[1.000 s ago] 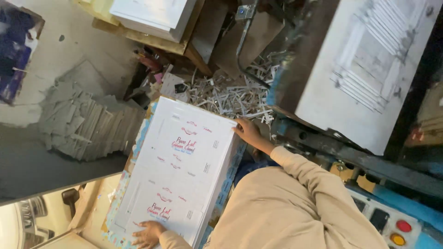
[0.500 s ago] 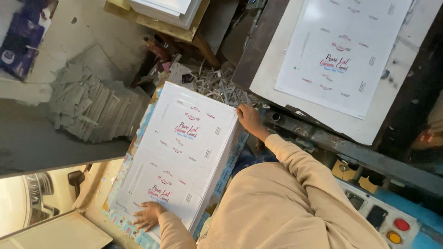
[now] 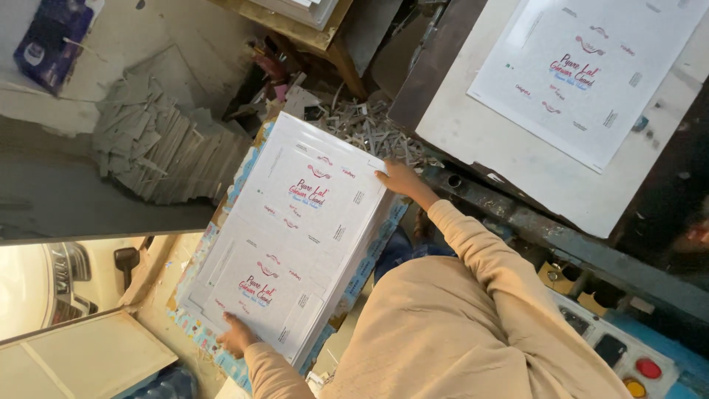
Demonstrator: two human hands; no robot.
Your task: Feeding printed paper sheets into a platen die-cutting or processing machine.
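The step in hand looks like squaring up or shifting the stack [image 3: 295, 236] of white printed sheets, which lies slantwise on a pile of blue-edged sheets [image 3: 363, 275], near the grey card strips [image 3: 162, 148] and the paper scraps [image 3: 362, 125]. The right hand [image 3: 399, 179] is at the stack's far edge, its grip closed over that edge with the thumb on top. The left hand [image 3: 236, 338] is at the near corner, fingers spread on the top sheet; whether it pinches the corner or only presses on it cannot be told. Any next move would seem to call for both hands acting together and evenly, so the loose sheets do not fan out or slide. A single printed sheet [image 3: 583, 74] lies well apart on a pale board [image 3: 517, 162].
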